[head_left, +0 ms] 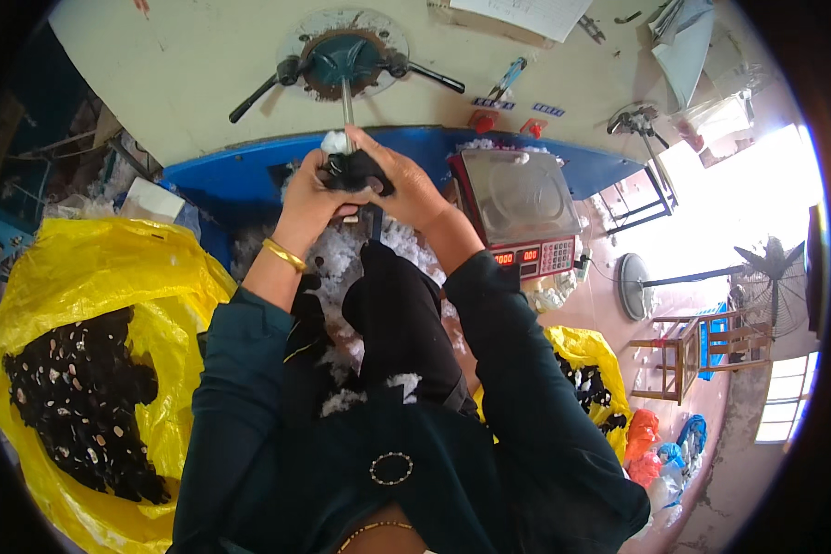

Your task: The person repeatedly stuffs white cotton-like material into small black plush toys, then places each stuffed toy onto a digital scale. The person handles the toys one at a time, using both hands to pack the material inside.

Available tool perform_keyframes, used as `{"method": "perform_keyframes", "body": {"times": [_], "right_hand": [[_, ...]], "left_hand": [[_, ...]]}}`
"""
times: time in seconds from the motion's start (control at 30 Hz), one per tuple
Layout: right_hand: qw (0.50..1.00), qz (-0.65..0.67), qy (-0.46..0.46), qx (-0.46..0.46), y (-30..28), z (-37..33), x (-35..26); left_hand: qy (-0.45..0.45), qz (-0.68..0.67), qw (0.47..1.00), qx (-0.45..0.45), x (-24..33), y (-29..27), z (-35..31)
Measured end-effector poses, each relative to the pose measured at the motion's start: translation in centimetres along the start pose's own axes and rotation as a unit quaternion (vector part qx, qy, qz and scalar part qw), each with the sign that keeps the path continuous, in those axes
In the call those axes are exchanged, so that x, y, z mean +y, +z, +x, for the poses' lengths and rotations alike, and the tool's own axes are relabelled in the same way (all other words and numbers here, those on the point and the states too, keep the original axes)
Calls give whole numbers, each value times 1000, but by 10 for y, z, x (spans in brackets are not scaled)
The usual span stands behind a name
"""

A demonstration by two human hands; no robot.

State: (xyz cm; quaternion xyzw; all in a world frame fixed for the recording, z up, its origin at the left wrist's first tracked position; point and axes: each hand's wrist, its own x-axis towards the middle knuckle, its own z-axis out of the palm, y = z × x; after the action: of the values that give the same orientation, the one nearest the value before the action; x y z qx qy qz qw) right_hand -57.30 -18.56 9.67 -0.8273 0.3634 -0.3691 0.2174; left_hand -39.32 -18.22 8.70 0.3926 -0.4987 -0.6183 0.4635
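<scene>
Both of my hands are closed around a small black fabric piece [365, 174] at the end of a thin metal tube [346, 103]. My left hand [307, 201] grips it from the left, and my right hand [410, 189] from the right, its thumb side up along the tube. A tuft of white fluffy fibre [335, 141] shows at the top of the piece. Whether the tube's tip sits inside the fabric is hidden by my fingers. The tube comes out of a round metal plate [379, 26] with black-handled levers on the pale machine panel.
At left stands a large yellow bag [111, 242] with black fabric pieces [76, 397]. A red digital scale [519, 194] is right of my hands; another yellow bag [609, 355] lies lower right. Loose white fibre [337, 254] covers the floor. A wooden chair [679, 360] and fan [772, 284] stand farther right.
</scene>
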Motion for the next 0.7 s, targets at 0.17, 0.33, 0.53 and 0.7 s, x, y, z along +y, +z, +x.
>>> {"method": "perform_keyframes", "body": {"times": [0.17, 0.33, 0.53, 0.7], "right_hand": [[997, 53, 39, 38, 7, -26, -31], [995, 81, 54, 35, 3, -39, -59], [955, 19, 296, -18, -73, -99, 25], [871, -45, 489, 20, -166, -174, 146]], "left_hand": [[-77, -15, 997, 7, 29, 8, -38], [-90, -10, 996, -4, 39, 10, -71], [-112, 22, 993, 38, 9, -57, -115], [-157, -3, 987, 46, -14, -69, -122]]}}
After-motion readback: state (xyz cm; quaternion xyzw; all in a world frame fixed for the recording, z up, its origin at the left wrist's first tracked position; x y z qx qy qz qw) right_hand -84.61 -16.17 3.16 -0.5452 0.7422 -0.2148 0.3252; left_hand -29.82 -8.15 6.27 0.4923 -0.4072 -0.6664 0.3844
